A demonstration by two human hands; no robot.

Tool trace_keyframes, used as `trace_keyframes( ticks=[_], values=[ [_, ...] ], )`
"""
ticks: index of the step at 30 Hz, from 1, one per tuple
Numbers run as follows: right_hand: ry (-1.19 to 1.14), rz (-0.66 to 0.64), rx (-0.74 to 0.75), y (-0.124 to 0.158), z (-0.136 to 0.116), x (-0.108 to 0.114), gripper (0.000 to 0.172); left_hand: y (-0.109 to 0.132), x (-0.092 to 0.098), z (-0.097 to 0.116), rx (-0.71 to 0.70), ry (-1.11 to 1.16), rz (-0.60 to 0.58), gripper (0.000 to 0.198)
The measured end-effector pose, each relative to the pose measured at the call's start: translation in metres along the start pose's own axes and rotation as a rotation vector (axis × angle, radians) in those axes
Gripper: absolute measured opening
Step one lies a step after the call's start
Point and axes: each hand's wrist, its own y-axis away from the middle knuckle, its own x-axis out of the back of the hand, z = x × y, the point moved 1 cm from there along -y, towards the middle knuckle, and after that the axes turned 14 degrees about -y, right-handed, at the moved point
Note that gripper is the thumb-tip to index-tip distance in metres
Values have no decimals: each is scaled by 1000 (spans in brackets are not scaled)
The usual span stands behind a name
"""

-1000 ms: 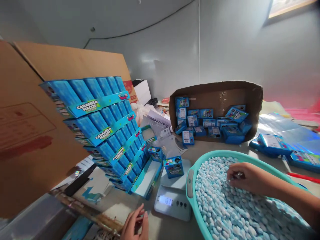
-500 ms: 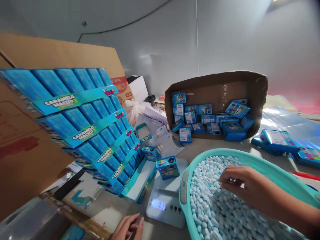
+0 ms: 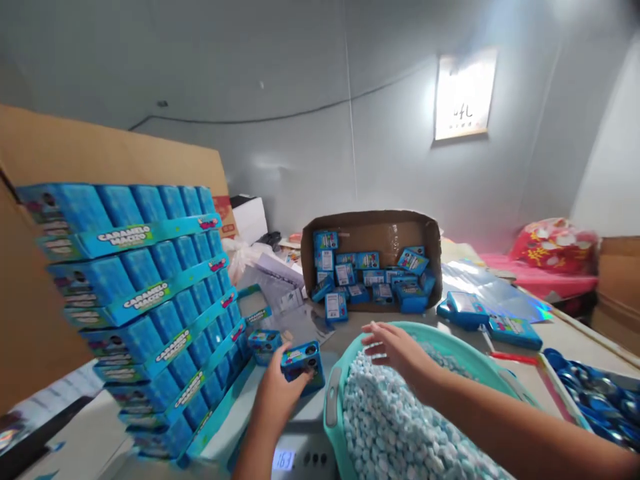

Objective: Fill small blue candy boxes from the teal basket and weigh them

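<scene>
My left hand (image 3: 280,385) is closed round the sides of a blue candy tin (image 3: 305,365) at the digital kitchen scale (image 3: 320,440). Whether the tin rests on the scale plate or is lifted is hard to see. The scale's display reads 163. My right hand (image 3: 400,350) hovers over the far left part of a turquoise basin (image 3: 336,380), its fingers stretched out and apart. Small white and pale blue candies (image 3: 385,420) fill much of the basin. Another blue tin (image 3: 264,343) stands just behind my left hand.
Stacked display trays of blue tins (image 3: 150,293) rise at the left, before a large cardboard sheet (image 3: 100,147). A cardboard box (image 3: 370,223) on its side holds several tins. Flat blue tins (image 3: 515,330), a red tool (image 3: 515,358) and a tray of blue metal pieces (image 3: 595,393) lie right.
My left hand has come up from the table's near edge and taken hold of the tin at the scale. My right hand has moved up off the candies and its fingers have spread. The view has shifted.
</scene>
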Motion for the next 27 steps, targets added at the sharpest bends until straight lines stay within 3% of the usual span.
trace_keyframes(
  ticks=[2, 3, 5, 8, 10, 11, 14, 16, 18, 23, 25, 27],
  values=[
    [-239, 31, -129, -6, 8, -13, 29, -12, -5, 8, -55, -45, -33, 53],
    [-339, 36, -183, -9, 11, -18, 27, -13, -5, 13, -137, -70, 19, 46],
    [-538, -33, -254, -12, 16, -25, 31, -9, -3, 27, -414, -133, 130, 37],
    [-768, -152, -315, -10, 14, -30, 43, 3, -1, 59, -960, -314, 130, 37],
    [-850, -115, -330, -8, 8, -29, 43, 9, -1, 80, -1174, -437, 136, 37],
    [-869, -69, -330, -8, 6, -27, 42, 9, -2, 88, -1199, -471, 149, 36],
    [-833, 72, -344, -10, 0, -20, 42, 9, -7, 98, -1083, -445, 94, 37],
    [-654, 109, -351, -10, -3, -15, 42, 9, -10, 94, -974, -345, 27, 38],
    [-275, 48, -279, -8, -8, -10, 40, 8, -11, 84, -812, -224, 16, 39],
    [943, -102, 237, 9, -32, -1, 43, 1, -6, 52, -288, 27, -54, 59],
    [1188, -170, 278, 15, -37, 2, 44, -5, -4, 38, -165, 128, -101, 67],
    [1246, -230, 215, 16, -38, 4, 44, -11, -2, 24, -122, 173, -171, 69]
  ],
)
